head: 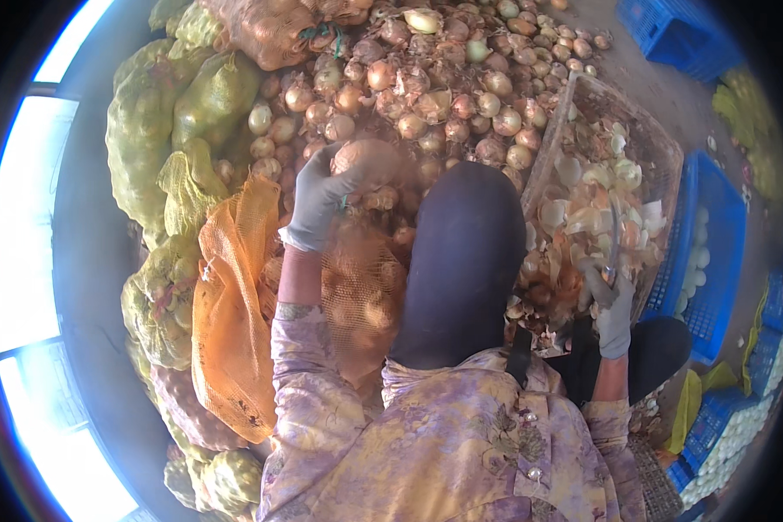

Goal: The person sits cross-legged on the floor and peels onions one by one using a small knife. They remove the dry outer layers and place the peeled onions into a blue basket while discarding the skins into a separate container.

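My left hand point(326, 196), in a pale grey glove, is over the left side of a big heap of unpeeled onions point(430, 107). Its fingers curve around something brownish and blurred, with a round onion point(349, 156) at the fingertips; whether the hand grips it I cannot tell. My right hand point(608, 307), gloved too, is closed around the handle of a curved metal blade point(614, 228) that points away from me. That hand is above a clear plastic crate point(669, 147) holding onion skins and peelings point(581, 215).
Yellow-green mesh sacks point(137, 137) line the left side, beside an orange mesh bag point(235, 313). A filled orange mesh sack point(365, 300) lies under my left forearm. Blue crates point(724, 261) with white peeled onions stand at the right. Another blue crate point(678, 39) is at the upper right.
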Tool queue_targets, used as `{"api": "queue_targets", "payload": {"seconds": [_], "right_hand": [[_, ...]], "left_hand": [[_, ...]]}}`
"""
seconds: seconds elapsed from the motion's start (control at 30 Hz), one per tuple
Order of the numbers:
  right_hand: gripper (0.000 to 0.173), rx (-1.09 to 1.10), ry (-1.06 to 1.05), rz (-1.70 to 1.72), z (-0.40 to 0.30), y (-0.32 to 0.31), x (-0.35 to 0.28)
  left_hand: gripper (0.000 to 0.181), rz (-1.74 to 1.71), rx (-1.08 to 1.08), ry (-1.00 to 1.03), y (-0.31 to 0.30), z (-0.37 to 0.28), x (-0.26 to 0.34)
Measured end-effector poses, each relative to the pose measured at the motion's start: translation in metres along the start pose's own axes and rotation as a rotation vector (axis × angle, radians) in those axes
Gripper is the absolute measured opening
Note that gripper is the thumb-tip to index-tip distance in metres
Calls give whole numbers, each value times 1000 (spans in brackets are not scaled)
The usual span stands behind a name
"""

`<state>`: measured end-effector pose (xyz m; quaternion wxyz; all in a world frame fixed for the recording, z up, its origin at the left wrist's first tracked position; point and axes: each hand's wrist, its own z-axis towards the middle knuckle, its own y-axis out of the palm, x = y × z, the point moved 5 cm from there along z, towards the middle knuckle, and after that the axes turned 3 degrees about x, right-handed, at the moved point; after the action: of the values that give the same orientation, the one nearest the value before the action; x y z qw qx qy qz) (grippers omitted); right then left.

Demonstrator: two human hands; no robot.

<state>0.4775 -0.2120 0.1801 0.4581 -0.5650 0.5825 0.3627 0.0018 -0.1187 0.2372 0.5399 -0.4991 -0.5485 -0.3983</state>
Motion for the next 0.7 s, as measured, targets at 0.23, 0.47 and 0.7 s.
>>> {"api": "queue_targets", "payload": {"seconds": [0.23, 0.47, 0.7], "right_hand": [[22, -19, -55, 98, -6, 8, -24], [32, -105, -129, 109, -34, 25, -87], [38, -137, -148, 263, -67, 33, -136]], "left_hand": [[68, 234, 295, 282, -6, -35, 91], [88, -789, 16, 143, 104, -69, 123], [98, -835, -569, 8, 207, -97, 82]]}}
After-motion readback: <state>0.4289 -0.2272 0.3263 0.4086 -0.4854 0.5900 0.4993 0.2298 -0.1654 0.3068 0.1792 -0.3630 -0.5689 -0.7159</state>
